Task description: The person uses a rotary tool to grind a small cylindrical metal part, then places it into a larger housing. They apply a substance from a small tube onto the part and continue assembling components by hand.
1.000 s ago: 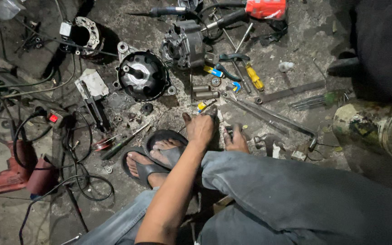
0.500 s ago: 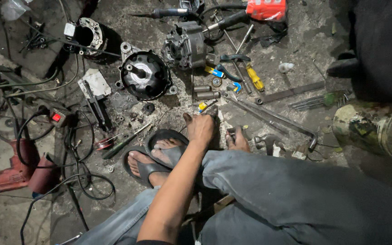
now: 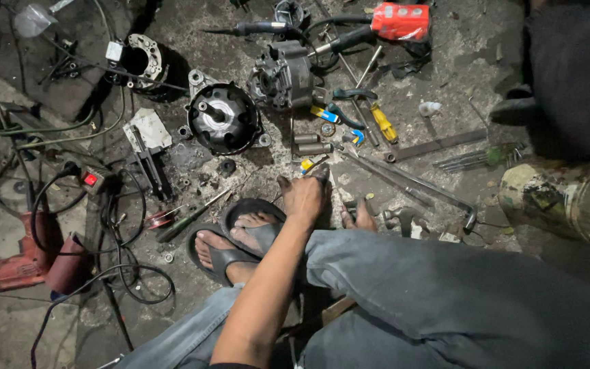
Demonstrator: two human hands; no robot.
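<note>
Grimy concrete workshop floor [image 3: 486,41], littered with tools and cables. Your left hand [image 3: 304,197] reaches down, fingers curled at a small yellow-handled tool [image 3: 308,164]. Your right hand [image 3: 358,217] lies just beside; grip unclear.

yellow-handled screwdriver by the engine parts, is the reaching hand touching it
Apart. The head view shows the hand low on the floor, with bare grimy ground and metal sleeves between it and the yellow-handled screwdriver.

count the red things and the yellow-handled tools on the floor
red power tool: 2, one top, one at left
red lit switch: 1
yellow-handled screwdriver: 1
total: 4
</note>
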